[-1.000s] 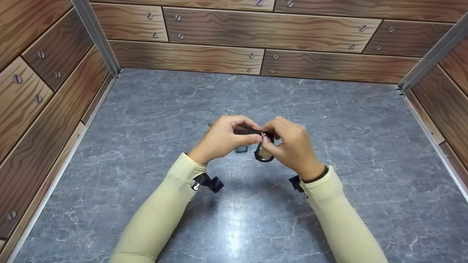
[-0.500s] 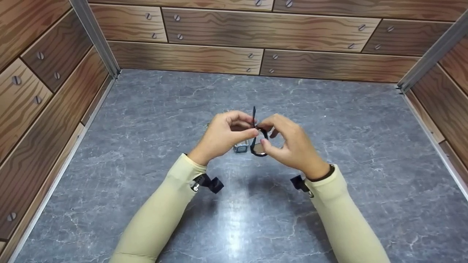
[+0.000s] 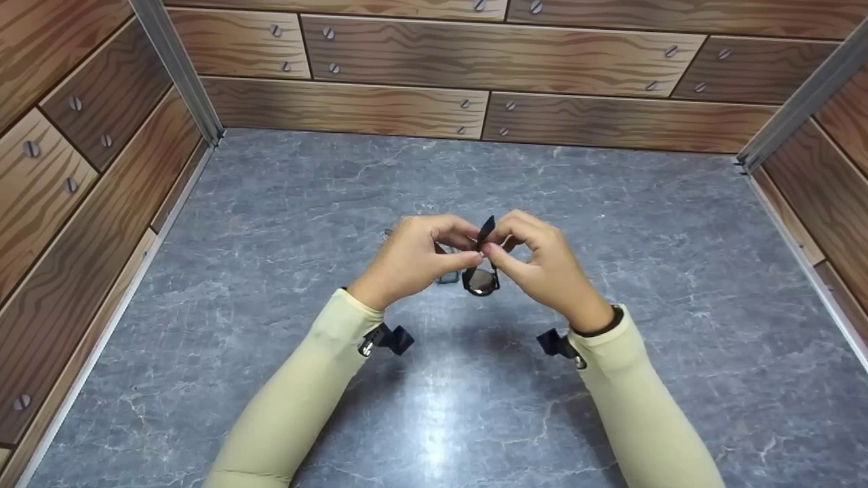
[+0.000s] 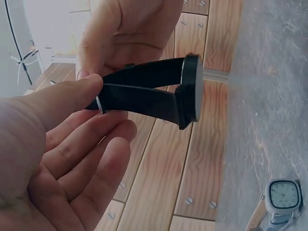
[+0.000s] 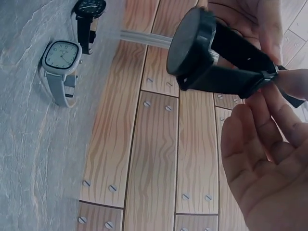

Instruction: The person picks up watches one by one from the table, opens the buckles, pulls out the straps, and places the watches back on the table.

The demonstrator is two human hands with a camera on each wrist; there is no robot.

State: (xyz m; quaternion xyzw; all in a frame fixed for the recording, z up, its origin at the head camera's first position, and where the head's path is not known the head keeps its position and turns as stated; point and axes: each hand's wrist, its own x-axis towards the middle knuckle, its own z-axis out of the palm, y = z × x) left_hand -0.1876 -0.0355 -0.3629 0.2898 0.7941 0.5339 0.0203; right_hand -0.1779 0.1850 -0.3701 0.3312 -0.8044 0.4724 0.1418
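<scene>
A black wristwatch [image 3: 482, 282] with a round face hangs between both hands above the table, its strap closed into a loop. My left hand [image 3: 424, 254] pinches the strap near the buckle [image 4: 100, 103] between thumb and forefinger, the other fingers loosely bent. From the other side, my right hand [image 3: 539, 261] pinches the strap with thumb and forefinger close to the left fingertips. The strap's free end [image 3: 487, 227] sticks up between the hands in the head view. In the right wrist view, the right thumb [image 5: 294, 83] presses at the buckle.
A grey-blue watch with a square face [image 5: 61, 55] lies on the marbled table [image 3: 285, 352], partly behind the left hand in the head view. Beyond it lies another black watch [image 5: 90, 7]. Wood-patterned walls [image 3: 400, 54] enclose the table at the back and sides.
Half a second ago the strap end stood upright and the right fingers were spread apart. Now the right thumb and forefinger have closed on the strap, and its end leans right.
</scene>
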